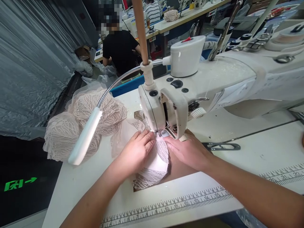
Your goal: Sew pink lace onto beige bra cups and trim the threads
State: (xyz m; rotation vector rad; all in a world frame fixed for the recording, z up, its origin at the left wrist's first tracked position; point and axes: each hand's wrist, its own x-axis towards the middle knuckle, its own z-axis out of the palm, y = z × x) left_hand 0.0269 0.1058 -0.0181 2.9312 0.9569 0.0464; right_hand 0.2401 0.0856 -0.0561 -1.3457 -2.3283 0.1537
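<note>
A bra-cup-shaped piece of pale lace (158,163) with a smooth white inner layer lies under the needle area of a white sewing machine (154,109). My left hand (139,148) rests on the lace's left side, fingers laid flat just before the presser foot (159,133). At its right edge, my right hand (187,148) has thumb and forefinger close together on the lace. The machine's front guard hides part of the right hand's other fingers. More sheer lace (121,136) extends behind my left hand.
Heaped lace pieces (97,110) lie at left beneath a gooseneck lamp (86,136). Thread snips (223,146) lie right of my right hand. A printed ruler strip (166,209) runs along the front edge. A person in black (121,47) sits beyond the machine.
</note>
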